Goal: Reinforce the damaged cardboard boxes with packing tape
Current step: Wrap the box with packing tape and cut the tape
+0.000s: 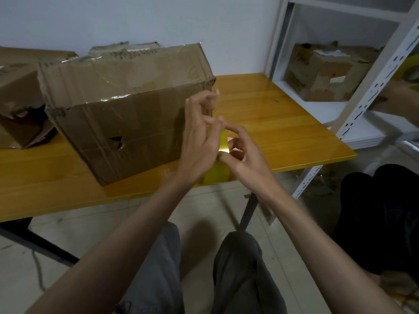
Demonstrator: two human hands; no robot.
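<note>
A large, creased cardboard box (127, 105) stands on the yellow wooden table (283, 123). It has a torn hole low in its front face and glossy clear tape over its top. Just off the box's right front corner, both my hands meet around a yellow packing tape roll (216, 175). My right hand (243, 152) grips the roll with its fingers arched over it and its thumb on the rim. My left hand (198, 134) pinches the roll's left side, its other fingers raised and slightly blurred. Most of the roll is hidden by my hands.
A second crushed box (18, 98) lies at the table's left, and another shows behind the big one. At the right a white metal shelf (371, 91) holds a taped box (322, 73). Another person's dark-trousered legs (381, 211) are at the right. The table's near edge runs just under my hands.
</note>
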